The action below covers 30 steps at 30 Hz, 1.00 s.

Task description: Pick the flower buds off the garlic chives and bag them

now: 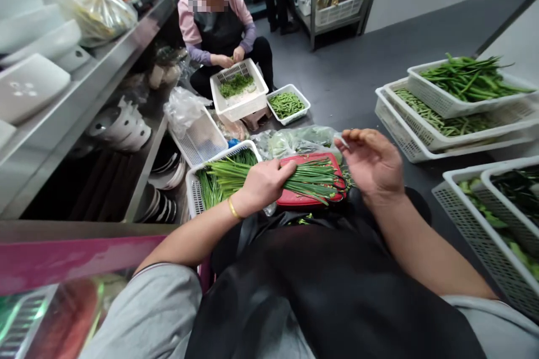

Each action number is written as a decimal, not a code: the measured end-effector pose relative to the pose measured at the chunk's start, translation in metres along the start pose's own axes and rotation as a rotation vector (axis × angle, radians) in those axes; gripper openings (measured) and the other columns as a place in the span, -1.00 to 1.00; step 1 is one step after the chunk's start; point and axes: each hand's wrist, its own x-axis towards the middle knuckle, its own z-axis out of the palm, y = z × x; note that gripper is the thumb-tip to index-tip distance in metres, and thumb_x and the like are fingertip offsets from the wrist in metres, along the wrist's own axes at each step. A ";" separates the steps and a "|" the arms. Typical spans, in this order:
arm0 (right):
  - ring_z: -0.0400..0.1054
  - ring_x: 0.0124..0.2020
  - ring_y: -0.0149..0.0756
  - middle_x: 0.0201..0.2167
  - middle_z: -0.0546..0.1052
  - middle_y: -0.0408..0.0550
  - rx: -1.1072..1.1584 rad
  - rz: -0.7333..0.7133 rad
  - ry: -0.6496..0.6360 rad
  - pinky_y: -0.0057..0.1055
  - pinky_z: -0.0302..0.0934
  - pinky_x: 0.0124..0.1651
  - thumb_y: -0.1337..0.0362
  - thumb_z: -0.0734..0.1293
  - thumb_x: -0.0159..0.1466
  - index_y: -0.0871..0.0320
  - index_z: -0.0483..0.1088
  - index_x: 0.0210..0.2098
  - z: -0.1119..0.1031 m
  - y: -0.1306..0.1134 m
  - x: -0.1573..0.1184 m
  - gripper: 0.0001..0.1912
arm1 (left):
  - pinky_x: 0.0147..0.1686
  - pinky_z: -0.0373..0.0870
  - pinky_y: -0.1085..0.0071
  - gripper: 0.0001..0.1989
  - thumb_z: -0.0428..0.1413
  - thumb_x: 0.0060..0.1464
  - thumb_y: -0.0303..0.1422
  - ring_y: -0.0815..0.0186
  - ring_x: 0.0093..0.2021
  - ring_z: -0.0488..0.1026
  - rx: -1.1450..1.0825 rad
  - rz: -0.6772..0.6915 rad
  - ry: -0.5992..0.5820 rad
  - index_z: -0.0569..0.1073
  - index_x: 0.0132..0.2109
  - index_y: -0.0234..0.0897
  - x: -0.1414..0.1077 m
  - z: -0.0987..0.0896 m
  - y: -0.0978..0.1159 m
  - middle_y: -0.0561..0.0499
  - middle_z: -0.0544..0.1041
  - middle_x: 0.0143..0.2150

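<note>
My left hand (267, 182) is wrapped round a bunch of long green garlic chives (314, 176), with the pale ends pointing left and the dark tips right. Under the bunch lies a red board or lid (295, 197) with green scraps on it. My right hand (373, 162) is raised at the right of the tips, apart from them, fingers curved and spread with nothing seen in them. Beneath the pale ends a white basket (194, 193) holds more of the same greens. A clear plastic bag of green vegetables (305, 140) lies just beyond the red surface.
A co-worker (221, 22) sits ahead, hands over a white basket of herbs (238, 104). Nearby is a small basket of cut beans (288, 105). Stacked vegetable baskets (446, 104) and another basket (475, 235) stand at right. A metal shelf (126, 47) with white dishes borders the left.
</note>
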 end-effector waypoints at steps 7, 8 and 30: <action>0.45 -0.10 -0.18 -0.18 0.57 0.00 -0.695 -0.331 -0.230 -0.12 0.31 0.06 0.16 0.35 0.24 0.06 0.53 -0.20 -0.022 -0.051 0.012 -0.81 | -0.44 0.33 0.47 -0.78 0.04 0.15 -0.27 0.39 -0.48 0.32 -0.846 -0.218 -0.052 0.40 -0.36 -0.34 -0.003 -0.026 -0.028 0.05 0.41 -0.49; 0.44 -0.09 -0.19 -0.17 0.57 0.01 -0.718 -0.380 -0.264 -0.14 0.31 0.06 0.19 0.35 0.23 0.06 0.52 -0.17 -0.016 -0.053 0.014 -0.81 | -0.49 0.29 0.49 -0.74 0.07 0.14 -0.24 0.43 -0.53 0.26 -0.936 -0.251 -0.086 0.36 -0.43 -0.33 -0.002 -0.029 -0.028 0.09 0.35 -0.55; 0.37 -0.38 -0.37 -0.42 0.54 -0.07 -0.635 -0.385 -0.693 -0.39 0.24 -0.25 0.30 0.29 0.22 0.17 0.49 -0.33 0.015 -0.046 0.027 -0.87 | -0.59 0.19 0.44 -0.65 0.24 -0.11 -0.23 0.46 -0.66 0.23 -1.488 -0.490 -0.412 0.32 -0.62 -0.34 0.003 -0.034 -0.021 0.08 0.29 -0.70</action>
